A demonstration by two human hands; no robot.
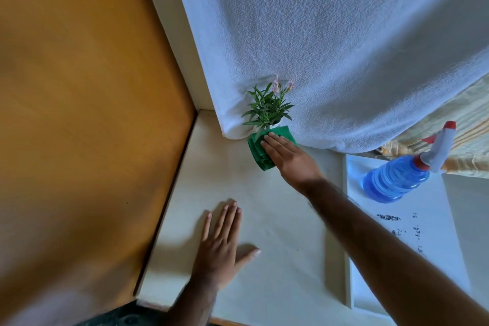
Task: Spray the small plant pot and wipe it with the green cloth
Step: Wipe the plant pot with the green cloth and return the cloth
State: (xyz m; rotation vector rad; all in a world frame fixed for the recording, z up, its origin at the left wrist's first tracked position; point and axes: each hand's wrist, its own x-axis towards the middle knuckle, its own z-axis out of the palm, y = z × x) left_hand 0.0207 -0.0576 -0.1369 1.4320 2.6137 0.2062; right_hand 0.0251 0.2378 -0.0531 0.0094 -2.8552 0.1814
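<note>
A small plant with narrow green leaves and pale pink flowers point(267, 107) stands at the far side of the cream table, against a hanging white cloth. Its pot is almost wholly hidden behind the green cloth point(260, 152) and the leaves. My right hand point(288, 157) presses flat on the green cloth, holding it against the pot, fingers together. My left hand point(223, 243) lies flat on the tabletop, nearer to me, fingers spread, holding nothing. A blue spray bottle point(397, 178) with a white and red trigger head stands on the right, untouched.
The white cloth point(330, 47) hangs behind the plant. A white tray or board point(412, 243) with dark marks carries the bottle at right. An orange wooden panel point(79, 114) borders the table's point(277, 259) left edge. Striped yellow fabric point(465, 137) lies behind the bottle.
</note>
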